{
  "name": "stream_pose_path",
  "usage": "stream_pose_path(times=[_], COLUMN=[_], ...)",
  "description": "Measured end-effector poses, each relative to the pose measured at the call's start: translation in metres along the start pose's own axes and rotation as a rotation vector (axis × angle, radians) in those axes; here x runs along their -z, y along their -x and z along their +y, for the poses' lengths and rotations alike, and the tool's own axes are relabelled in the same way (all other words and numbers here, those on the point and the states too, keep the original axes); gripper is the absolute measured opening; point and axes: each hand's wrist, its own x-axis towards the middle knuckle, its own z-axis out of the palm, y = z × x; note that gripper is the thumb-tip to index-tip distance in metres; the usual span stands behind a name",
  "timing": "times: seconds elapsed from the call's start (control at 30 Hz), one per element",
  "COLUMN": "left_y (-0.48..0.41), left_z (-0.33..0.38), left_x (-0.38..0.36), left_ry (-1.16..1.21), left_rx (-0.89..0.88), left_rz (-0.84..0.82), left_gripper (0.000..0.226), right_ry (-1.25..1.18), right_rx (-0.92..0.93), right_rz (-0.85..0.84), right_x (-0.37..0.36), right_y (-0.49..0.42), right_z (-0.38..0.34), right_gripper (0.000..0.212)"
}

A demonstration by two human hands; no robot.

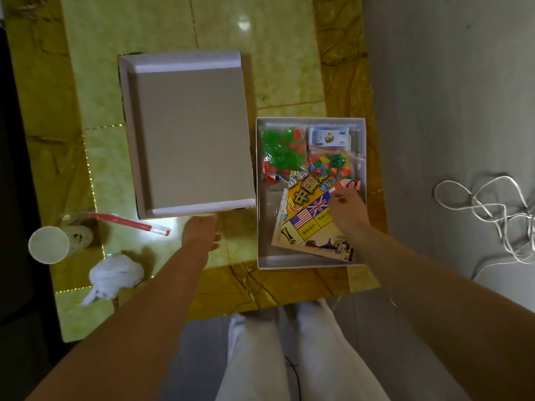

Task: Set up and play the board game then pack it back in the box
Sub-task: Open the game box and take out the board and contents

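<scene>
Head view: you stand at a green and yellow marble-patterned table (275, 68). The box lid (185, 61) lies upturned in the middle, its grey inside facing up and carrying no print. The box base (304, 262) sits just beside it on your right, close to the table's near edge.

Contents of the base:
- a clear bag of green and red pieces (282, 153) in the far left corner
- a stack of blue play money (328, 137) in the far right corner; its print is too small to read
- a bag of mixed coloured pieces (331, 164) just below the money

The folded game board (307, 215) lies tilted across the near half. It shows the large characters "中国", a US flag and a Union Jack. The smaller characters are too blurred to read.

Your right hand (346, 209) pinches the board's right edge, fingers curled over it. Your left hand (199, 235) hangs above the table just short of the lid, loosely curled and holding nothing.

At the table's left lie a paper cup (48, 244), a red pen (133, 225) and a crumpled white tissue (115, 274).
</scene>
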Motion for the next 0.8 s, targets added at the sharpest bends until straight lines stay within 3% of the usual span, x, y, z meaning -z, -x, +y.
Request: stream_pose_path(times=[0.1, 0.17, 0.2, 0.27, 0.33, 0.53, 0.8], left_y=[0.014, 0.024, 0.026, 0.028, 0.025, 0.028, 0.056], left_z=[-0.007, -0.01, -0.012, -0.014, -0.018, -0.028, 0.0], left_x=[-0.031, -0.053, -0.065, -0.079, -0.086, -0.103, -0.098], left_ry=[-0.275, -0.41, -0.449, -0.526, -0.635, -0.722, -0.761], left_rx=[-0.114, -0.193, -0.224, -0.284, -0.323, -0.353, -0.549], left_rz=[-0.153, -0.235, -0.258, -0.189, -0.099, 0.064, 0.2], left_gripper=[0.018, 0.019, 0.03, 0.045, 0.045, 0.023, 0.021], right_ry=[0.045, 0.025, 0.002, -0.003, 0.053, 0.21, 0.328], right_rx=[-0.079, -0.178, -0.222, -0.269, -0.219, -0.152, 0.032], right_rz=[0.213, 0.183, 0.122, -0.021, -0.059, 0.031, 0.16], right_x=[0.019, 0.025, 0.029, 0.034, 0.037, 0.048, 0.08], right_y=[-0.008, -0.014, -0.017, -0.014, -0.018, -0.025, -0.013], right_z=[0.025, 0.041, 0.05, 0.06, 0.072, 0.094, 0.089], right_gripper=[0.013, 0.026, 0.029, 0.02, 0.016, 0.012, 0.016])
